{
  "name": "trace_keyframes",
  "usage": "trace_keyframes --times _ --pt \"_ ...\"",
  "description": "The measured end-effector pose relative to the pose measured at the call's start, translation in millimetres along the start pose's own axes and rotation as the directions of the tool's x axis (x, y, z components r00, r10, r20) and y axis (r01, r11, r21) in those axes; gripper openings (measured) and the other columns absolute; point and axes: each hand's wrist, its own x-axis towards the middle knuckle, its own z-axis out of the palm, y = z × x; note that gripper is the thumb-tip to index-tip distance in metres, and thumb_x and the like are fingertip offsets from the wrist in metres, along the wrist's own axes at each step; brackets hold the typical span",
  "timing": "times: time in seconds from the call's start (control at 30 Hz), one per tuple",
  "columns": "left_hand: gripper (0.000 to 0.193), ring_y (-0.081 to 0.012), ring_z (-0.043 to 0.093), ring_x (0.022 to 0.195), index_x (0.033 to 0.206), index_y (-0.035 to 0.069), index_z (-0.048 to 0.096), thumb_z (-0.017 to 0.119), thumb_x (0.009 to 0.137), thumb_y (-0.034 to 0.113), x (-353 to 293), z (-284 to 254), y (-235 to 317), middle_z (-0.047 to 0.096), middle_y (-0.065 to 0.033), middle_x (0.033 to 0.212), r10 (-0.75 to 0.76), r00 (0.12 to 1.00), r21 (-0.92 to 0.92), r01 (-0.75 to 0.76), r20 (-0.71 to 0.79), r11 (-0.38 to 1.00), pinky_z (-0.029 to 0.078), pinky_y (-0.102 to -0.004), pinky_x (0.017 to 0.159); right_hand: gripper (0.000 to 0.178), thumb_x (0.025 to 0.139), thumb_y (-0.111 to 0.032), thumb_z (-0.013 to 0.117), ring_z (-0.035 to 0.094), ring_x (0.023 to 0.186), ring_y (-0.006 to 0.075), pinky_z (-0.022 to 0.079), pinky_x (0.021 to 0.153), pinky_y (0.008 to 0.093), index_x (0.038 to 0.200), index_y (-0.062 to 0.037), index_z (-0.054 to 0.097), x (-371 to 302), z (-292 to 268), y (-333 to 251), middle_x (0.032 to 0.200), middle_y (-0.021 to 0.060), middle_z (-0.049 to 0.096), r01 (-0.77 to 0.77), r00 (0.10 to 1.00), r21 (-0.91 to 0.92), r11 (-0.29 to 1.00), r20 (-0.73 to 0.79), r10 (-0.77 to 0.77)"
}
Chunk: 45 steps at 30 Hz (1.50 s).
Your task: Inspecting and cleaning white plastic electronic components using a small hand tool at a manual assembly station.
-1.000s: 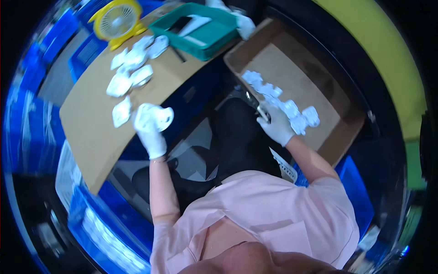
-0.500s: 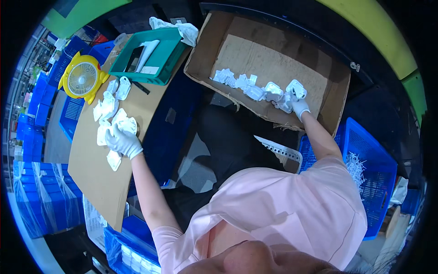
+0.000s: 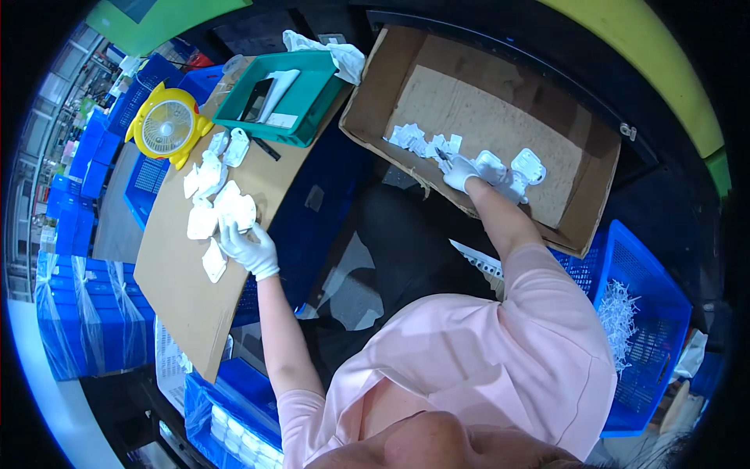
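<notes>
My left hand [image 3: 250, 248], in a white glove, is at the near edge of a loose cluster of white molded plastic parts on the tan tabletop [image 3: 183, 301]. Its fingers close round the edge of one white plastic part [image 3: 239, 208]. In the cardboard box [image 3: 375, 94] to the right, my gloved right hand [image 3: 461, 173] is closed on a small dark tool [image 3: 444, 155], its kind mostly hidden by the fingers. That hand is over the row of white pieces along the box's near side. More white plastic parts [image 3: 528, 165] lie right of it.
A yellow fan [image 3: 168, 127] and a green tray [image 3: 312, 117] holding a dark flat object and white papers stand on the far tabletop. A black marker-like stick [image 3: 267, 149] lies near the tray. Blue crates [image 3: 652, 344] stand at right, one with white shreds [image 3: 619, 320].
My right hand has moved left along the row inside the box, with the dark tool. My left hand has drawn slightly to the near right edge of its cluster. The whole view has shifted slightly.
</notes>
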Motion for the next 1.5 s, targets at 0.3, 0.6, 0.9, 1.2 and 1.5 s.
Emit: trace_keyframes --times 0.3,0.6,0.9,1.2,1.5 --pt "0.052 -0.0399 0.046 0.115 0.120 -0.001 0.048 0.071 0.076 0.012 -37 -22 16 0.047 -0.0235 0.121 -0.083 0.991 -0.073 0.091 0.102 0.993 0.039 -0.0465 0.098 0.050 0.070 -0.018 0.064 0.058 0.109 0.0357 0.045 0.093 0.0420 0.117 -0.0012 0.056 -6 -5 27 0.113 0.0234 0.061 0.116 0.993 0.110 0.987 0.015 -0.119" --pt "0.046 -0.0405 0.046 0.118 0.116 -0.002 0.052 0.070 0.075 0.009 -72 -23 31 0.046 -0.0246 0.127 -0.171 0.983 -0.051 0.175 0.073 0.983 0.039 -0.0462 0.100 0.054 0.075 -0.035 0.061 0.058 0.105 0.0384 0.045 0.092 0.0436 0.117 -0.0020 0.055 -19 -3 33 0.107 0.0236 0.060 0.056 0.996 0.000 0.998 -0.065 -0.056" --pt "0.049 -0.0406 0.043 0.125 0.118 -0.001 0.053 0.071 0.072 0.005 -76 -26 31 0.044 -0.0240 0.132 -0.125 0.982 -0.055 0.134 0.145 0.989 0.036 -0.0465 0.104 0.044 0.079 -0.034 0.064 0.060 0.109 0.0318 0.048 0.091 0.0399 0.111 -0.0035 0.062 -16 -11 35 0.118 0.0201 0.059 -0.115 0.992 -0.247 0.962 -0.073 0.100" --pt "0.050 -0.0390 0.044 0.121 0.117 0.002 0.055 0.072 0.071 0.008 -66 -25 39 0.047 -0.0216 0.128 -0.110 0.983 0.064 0.102 0.149 0.993 0.038 -0.0468 0.101 0.047 0.074 -0.032 0.071 0.058 0.111 0.0327 0.049 0.089 0.0402 0.113 -0.0100 0.057 3 -26 30 0.121 0.0166 0.059 -0.020 0.995 -0.344 0.939 0.087 0.053" --pt "0.038 -0.0359 0.052 0.110 0.109 0.003 0.060 0.070 0.073 0.005 -61 -26 62 0.054 -0.0181 0.118 -0.098 0.980 -0.098 0.116 0.174 0.988 0.041 -0.0448 0.096 0.043 0.068 -0.033 0.077 0.065 0.085 0.0237 0.051 0.070 0.0350 0.097 -0.0055 0.061 -40 -67 -8 0.093 0.0114 0.066 -0.135 0.988 -0.084 0.987 0.059 0.140"
